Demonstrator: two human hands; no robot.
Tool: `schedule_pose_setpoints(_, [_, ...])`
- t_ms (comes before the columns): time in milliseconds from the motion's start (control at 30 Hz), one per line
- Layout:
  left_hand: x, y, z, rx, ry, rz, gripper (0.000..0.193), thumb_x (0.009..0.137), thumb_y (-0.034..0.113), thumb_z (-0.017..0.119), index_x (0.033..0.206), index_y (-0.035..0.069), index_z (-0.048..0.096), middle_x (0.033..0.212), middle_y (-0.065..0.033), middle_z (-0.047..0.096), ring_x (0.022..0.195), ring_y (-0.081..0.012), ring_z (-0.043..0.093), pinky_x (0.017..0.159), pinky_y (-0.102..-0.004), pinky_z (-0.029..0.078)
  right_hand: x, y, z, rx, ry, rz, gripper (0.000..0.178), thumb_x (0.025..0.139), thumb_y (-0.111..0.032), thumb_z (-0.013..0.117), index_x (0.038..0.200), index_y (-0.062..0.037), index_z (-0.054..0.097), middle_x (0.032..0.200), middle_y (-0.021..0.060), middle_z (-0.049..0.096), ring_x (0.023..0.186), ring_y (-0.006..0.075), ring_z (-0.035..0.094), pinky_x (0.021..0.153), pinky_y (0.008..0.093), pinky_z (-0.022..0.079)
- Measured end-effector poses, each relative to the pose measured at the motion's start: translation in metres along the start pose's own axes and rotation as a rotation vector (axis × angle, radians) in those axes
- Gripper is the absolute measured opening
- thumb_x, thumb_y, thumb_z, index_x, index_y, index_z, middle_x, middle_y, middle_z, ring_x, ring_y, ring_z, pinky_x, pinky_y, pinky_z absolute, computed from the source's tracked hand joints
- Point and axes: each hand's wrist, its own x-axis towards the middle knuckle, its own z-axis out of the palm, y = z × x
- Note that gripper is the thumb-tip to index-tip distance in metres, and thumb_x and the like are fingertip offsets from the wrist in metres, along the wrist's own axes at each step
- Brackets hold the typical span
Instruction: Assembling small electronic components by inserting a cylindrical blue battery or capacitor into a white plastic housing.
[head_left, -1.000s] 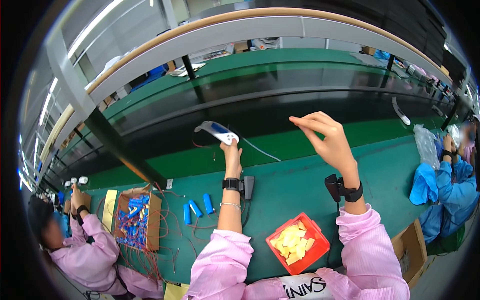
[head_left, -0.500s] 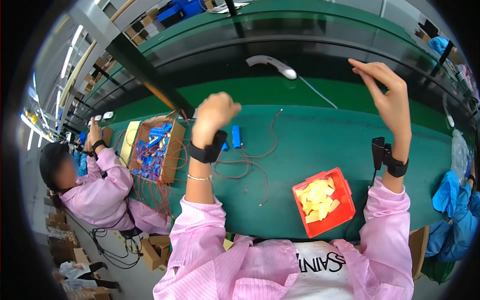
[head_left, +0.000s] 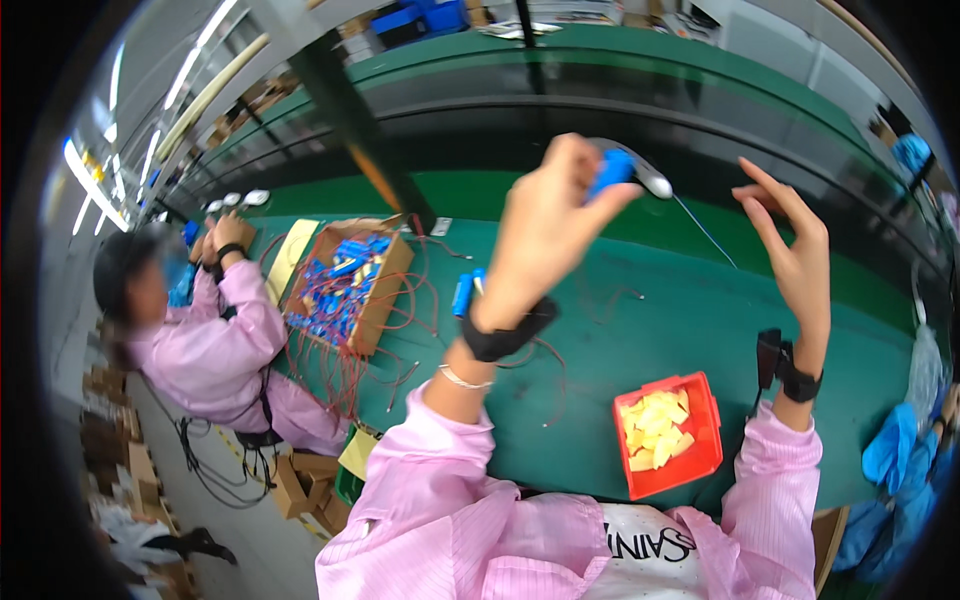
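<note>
Head view, starting at our far left: a co-worker (head_left: 205, 330) in a pink smock sits at the green bench (head_left: 640, 330), both hands up near the bench's far edge. Just beside that person stands an open cardboard box (head_left: 385, 290) filled with small blue parts (head_left: 335, 285), and thin red wires (head_left: 350, 380) spill from it across the bench top and over its near edge.

Next comes our left hand (head_left: 545, 225), raised well above the bench, a black strap at the wrist. Its fingers are closed together around a small blue part (head_left: 612, 168), pinched at the fingertips. Right behind that part hangs a grey hand tool (head_left: 650, 180) with a rounded pale tip, a thin cable trailing away from it to the right; we cannot tell whether the blue part touches the tool. Below the raised wrist another blue part (head_left: 462, 293) lies on the bench among the wires.

Further right, a red tray (head_left: 700, 455) of pale yellow pieces (head_left: 655, 435) sits on the bench near our body, between our two forearms.

Our right hand (head_left: 795, 250) is lifted too, empty, fingers spread apart and slightly curled, well clear of the tool. A black strap circles its wrist.

At the far right edge lies crumpled blue cloth (head_left: 900, 450).
</note>
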Motion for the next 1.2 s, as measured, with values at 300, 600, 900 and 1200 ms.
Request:
schedule_pose_setpoints(300, [-0.005, 0.06, 0.071, -0.165, 0.318, 0.395, 0.023, 0.077, 0.004, 0.066, 0.098, 0.004, 0.058, 0.092, -0.0105, 0.055, 0.084, -0.0312, 0.058, 0.072, -0.0382, 0.049, -0.022, 0.008, 0.015, 0.753, 0.038, 0.307, 0.038, 0.097, -0.016, 0.056, 0.128, 0.0045, 0.053, 0.111, 0.0072, 0.063, 0.099, 0.0111, 0.06, 0.087, 0.0248, 0.048])
schedule_pose_setpoints(600, [-0.006, 0.052, 0.079, -0.005, 0.419, 0.486, 0.029, 0.078, 0.005, 0.062, 0.107, -0.002, 0.062, 0.095, -0.0124, 0.062, 0.09, -0.028, 0.062, 0.083, -0.0424, 0.05, -0.021, 0.008, 0.03, 0.685, 0.214, 0.333, 0.031, 0.096, -0.011, 0.057, 0.123, 0.0044, 0.057, 0.112, 0.0088, 0.064, 0.098, 0.0115, 0.061, 0.086, 0.0249, 0.051])
schedule_pose_setpoints(900, [-0.011, 0.055, 0.075, 0.008, 0.38, 0.483, 0.037, 0.077, 0.005, 0.061, 0.113, -0.002, 0.061, 0.096, -0.015, 0.064, 0.09, -0.0287, 0.062, 0.09, -0.0414, 0.046, -0.025, -0.008, 0.032, 0.689, 0.247, 0.332, 0.03, 0.096, -0.01, 0.056, 0.122, 0.0049, 0.058, 0.113, 0.0115, 0.065, 0.096, 0.0137, 0.063, 0.083, 0.0268, 0.054])
schedule_pose_setpoints(1200, [-0.007, 0.055, 0.072, -0.026, 0.37, 0.435, 0.04, 0.075, -0.001, 0.067, 0.114, 0.001, 0.065, 0.092, -0.0083, 0.057, 0.08, -0.0238, 0.056, 0.065, -0.033, 0.048, -0.022, -0.02, 0.042, 0.712, 0.315, 0.338, 0.031, 0.093, -0.009, 0.061, 0.12, 0.0056, 0.06, 0.109, 0.0105, 0.066, 0.093, 0.012, 0.063, 0.083, 0.0252, 0.052])
